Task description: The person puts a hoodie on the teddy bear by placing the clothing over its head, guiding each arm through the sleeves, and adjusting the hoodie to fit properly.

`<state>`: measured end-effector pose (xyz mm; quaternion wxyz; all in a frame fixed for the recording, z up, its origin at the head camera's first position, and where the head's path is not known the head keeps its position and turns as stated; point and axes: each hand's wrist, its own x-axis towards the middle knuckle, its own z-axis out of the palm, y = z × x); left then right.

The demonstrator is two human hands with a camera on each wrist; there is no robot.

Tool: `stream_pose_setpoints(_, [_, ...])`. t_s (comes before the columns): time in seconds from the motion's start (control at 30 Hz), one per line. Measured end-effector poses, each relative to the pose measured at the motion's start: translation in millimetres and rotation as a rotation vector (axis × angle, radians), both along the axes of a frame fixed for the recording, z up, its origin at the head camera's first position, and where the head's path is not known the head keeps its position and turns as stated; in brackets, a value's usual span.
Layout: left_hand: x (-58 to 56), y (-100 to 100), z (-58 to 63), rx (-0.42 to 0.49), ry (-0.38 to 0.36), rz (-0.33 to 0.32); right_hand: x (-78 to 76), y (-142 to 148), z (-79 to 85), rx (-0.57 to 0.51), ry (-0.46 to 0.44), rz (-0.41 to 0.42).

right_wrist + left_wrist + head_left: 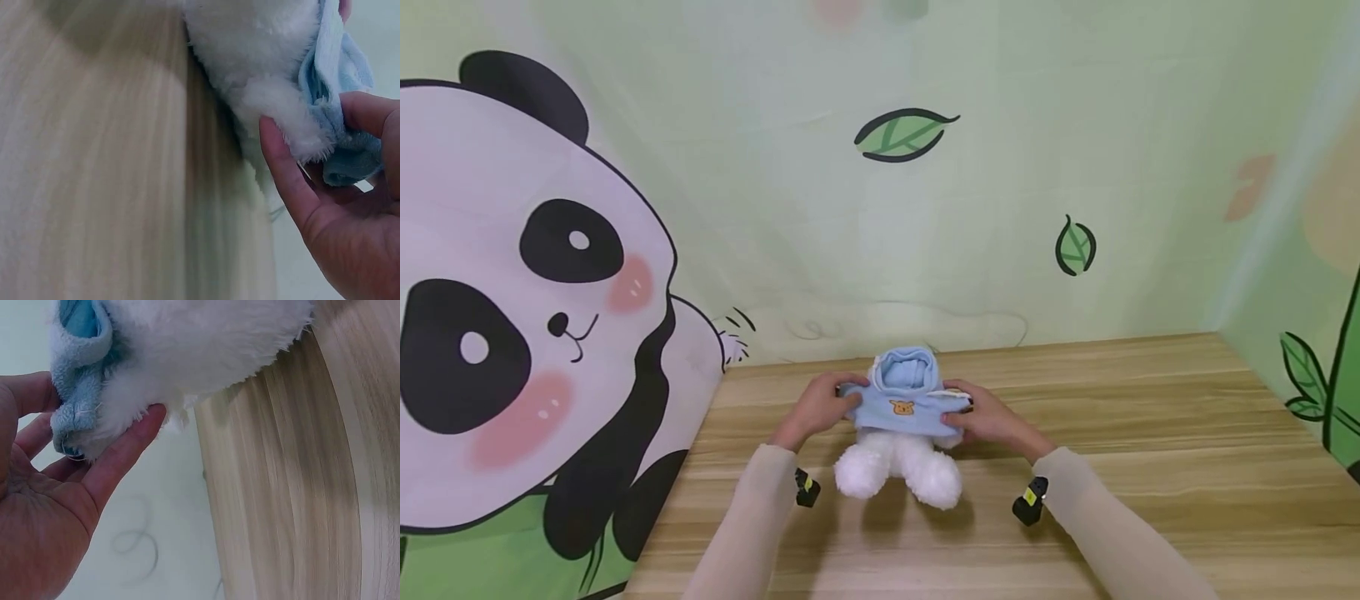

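Observation:
A white fluffy plush toy (934, 478) is on the wooden table, its two stubby legs toward me. Over its body lies a small light-blue hoodie (880, 414) with a brown animal-face patch; the hood's opening shows blue lining, and no head is visible. My left hand (822, 405) pinches the hoodie's left side; in the left wrist view, thumb and fingers are around the blue cloth (80, 403) and white fur (187, 350). On the opposite side, my right hand (992, 417) grips the other sleeve area, fingers against a fluffy limb (284, 119) in the right wrist view.
The wooden tabletop (1150, 433) meets a pale green printed wall (985, 250) just behind the hoodie. A large panda picture (647, 392) covers the left side. Black wrist devices (1030, 502) sit at both sleeves.

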<state>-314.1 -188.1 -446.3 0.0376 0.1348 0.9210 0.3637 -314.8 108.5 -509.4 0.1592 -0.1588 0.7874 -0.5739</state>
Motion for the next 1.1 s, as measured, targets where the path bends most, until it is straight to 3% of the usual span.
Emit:
stream_pose_setpoints(0.23, [6.1, 14.6, -2.2, 0.089, -0.044, 0.011, 8.5, 16.7, 20.7, 0.06, 0.121, -0.003])
stream_pose_setpoints(0.67, [30.8, 57.7, -5.2, 0.313, -0.137, 0.039, 27.9, 68.5, 51.5, 0.144, 0.179, 0.02])
stream_pose_setpoints(0.87, [42.6, 73.0, -11.4, 0.39, -0.144, 0.061, 34.7, 81.7, 55.2, 0.164, 0.179, 0.01])
stream_pose_setpoints(1.1, [45.7, 82.5, -23.5, 0.405, -0.15, 0.035, 37.6, 90.4, 42.5, 0.191, 0.184, 0.003])
